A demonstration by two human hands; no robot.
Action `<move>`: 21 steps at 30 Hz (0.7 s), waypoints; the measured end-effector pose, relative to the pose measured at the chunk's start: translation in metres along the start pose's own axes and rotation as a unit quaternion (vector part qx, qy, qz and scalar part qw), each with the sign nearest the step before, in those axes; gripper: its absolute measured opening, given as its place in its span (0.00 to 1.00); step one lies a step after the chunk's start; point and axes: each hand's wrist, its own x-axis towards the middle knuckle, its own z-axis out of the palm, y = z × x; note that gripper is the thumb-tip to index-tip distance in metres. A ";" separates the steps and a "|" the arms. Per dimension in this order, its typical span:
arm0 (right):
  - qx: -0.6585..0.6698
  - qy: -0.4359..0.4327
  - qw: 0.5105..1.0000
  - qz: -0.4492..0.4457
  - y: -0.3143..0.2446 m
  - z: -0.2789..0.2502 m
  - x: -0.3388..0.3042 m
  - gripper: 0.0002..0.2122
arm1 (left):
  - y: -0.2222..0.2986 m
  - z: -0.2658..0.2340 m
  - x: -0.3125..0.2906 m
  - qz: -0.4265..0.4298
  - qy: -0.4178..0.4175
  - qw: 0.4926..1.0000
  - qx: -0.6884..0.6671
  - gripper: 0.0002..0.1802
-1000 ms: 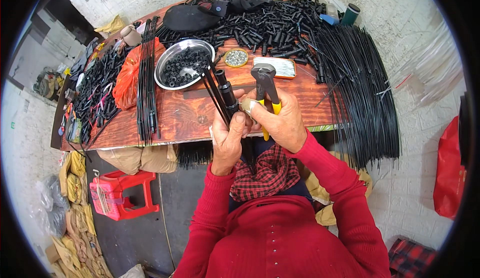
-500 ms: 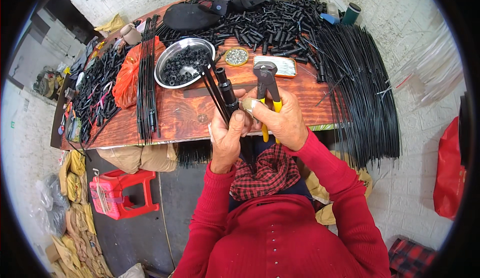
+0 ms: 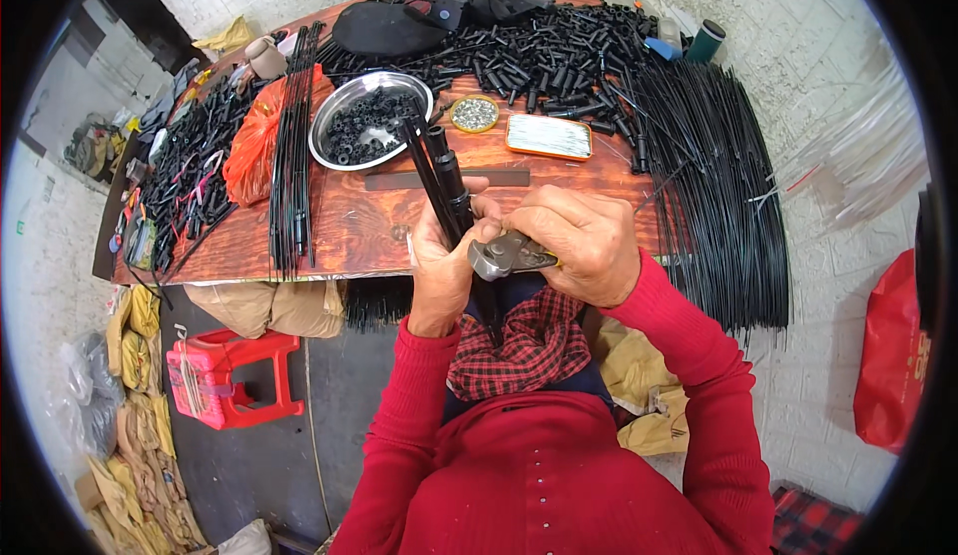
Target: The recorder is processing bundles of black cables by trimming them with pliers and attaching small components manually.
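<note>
A reddish-brown wooden table (image 3: 349, 224) bore a round silvery metal bowl (image 3: 349, 165), a round yellow-rimmed dish (image 3: 453, 116), an orange-rimmed rectangular tray (image 3: 549, 155) and a flat dark strip (image 3: 394, 181); an orange plastic bag (image 3: 253, 156) lay at left, heaped short black tubes (image 3: 559, 66) behind, thin black rods (image 3: 714, 166) at right.

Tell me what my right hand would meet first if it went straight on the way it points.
Your right hand points leftward, so it would probably meet your left hand first, with the black rods beyond; depth is unclear, and the hands may already touch.
</note>
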 end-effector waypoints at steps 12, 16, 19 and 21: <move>-0.055 -0.103 0.992 0.040 -0.006 -0.013 0.002 0.08 | 0.003 -0.001 -0.005 -0.002 -0.019 1.000 0.005 0.22; 0.284 -0.331 0.836 0.333 0.001 -0.037 0.013 0.09 | 0.005 -0.006 -0.007 -0.006 -0.040 0.999 0.030 0.25; 0.422 -0.410 0.708 0.390 0.011 -0.047 0.019 0.12 | 0.012 -0.003 -0.007 -0.018 -0.066 0.997 0.021 0.27; 0.408 -0.429 0.706 0.390 0.014 -0.051 0.026 0.13 | 0.013 -0.002 -0.008 -0.024 -0.081 0.996 0.010 0.27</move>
